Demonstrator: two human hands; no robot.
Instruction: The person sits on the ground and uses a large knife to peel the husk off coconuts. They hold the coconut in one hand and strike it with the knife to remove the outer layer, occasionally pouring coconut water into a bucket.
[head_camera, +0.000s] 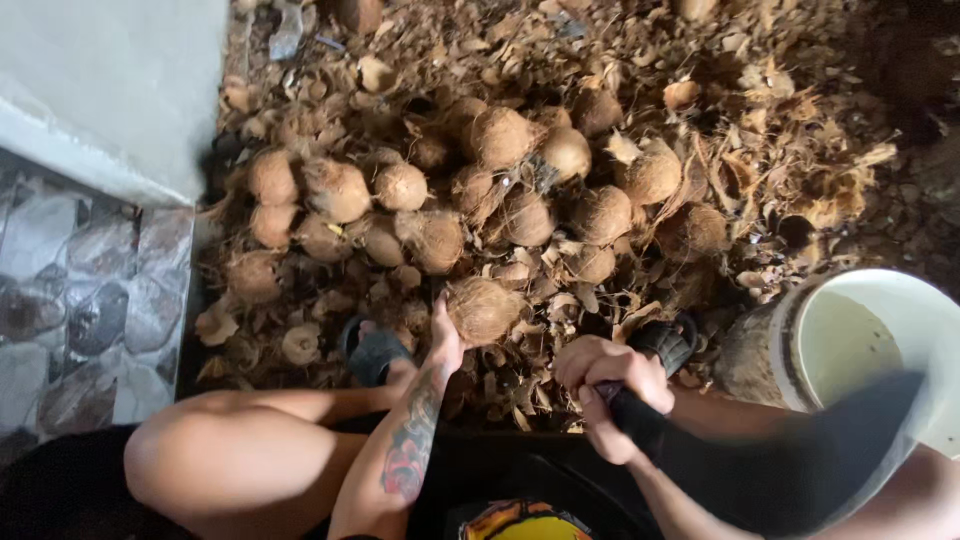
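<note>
The person sits low over a floor (800, 120) covered in dry husk scraps, knees apart, feet in dark sandals. The left hand (445, 335) reaches forward with the fingers spread and the palm pressed against the near-left side of a husked coconut (483, 310) — it steadies the nut rather than wrapping round it, so the hand is largely open. That coconut lies on the husk litter just in front of the feet, at the near edge of a big pile of coconuts (440, 200) that stretches back toward the wall.

The right hand (610, 385) is closed tight in a fist around the dark handle of a big knife (800, 450), whose broad dark blade runs off to the right across the lower frame and is blurred. Beside it, at the right edge of the floor, stands a white bucket (860, 340). To the left is a stone-patterned floor (80, 300) below a pale wall (110, 80).

The risks here look plain enough. The coconut is round and rests on loose scraps, so it could roll or twist under the open palm. The steadying hand lies right on the nut — a swing that lands off line, or glances off the hard shell, could reach the fingers or wrist. The bare knees and sandalled feet are close on both sides, within the path of a deflected blade. A bucket that near the blade could also be clipped.
</note>
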